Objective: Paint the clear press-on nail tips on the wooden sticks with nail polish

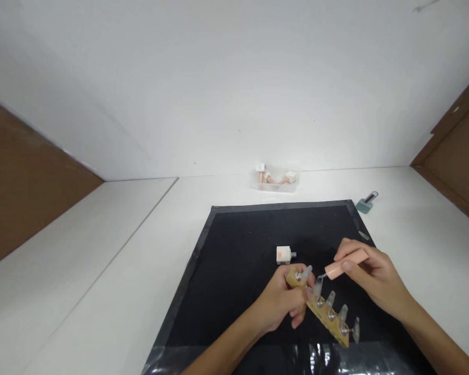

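my left hand grips the wooden strip of clear nail tips, lower centre. my right hand pinches a pink brush handle just above it.

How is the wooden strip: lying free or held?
Held: the left hand grips the wooden strip; whether its free end touches the mat is unclear.

A plain white wall fills the view from 10 to 2 o'clock, brown wooden panels flank it at 9 and 3 o'clock, and the evenly lit white desk carries a black mat toward 6 o'clock.
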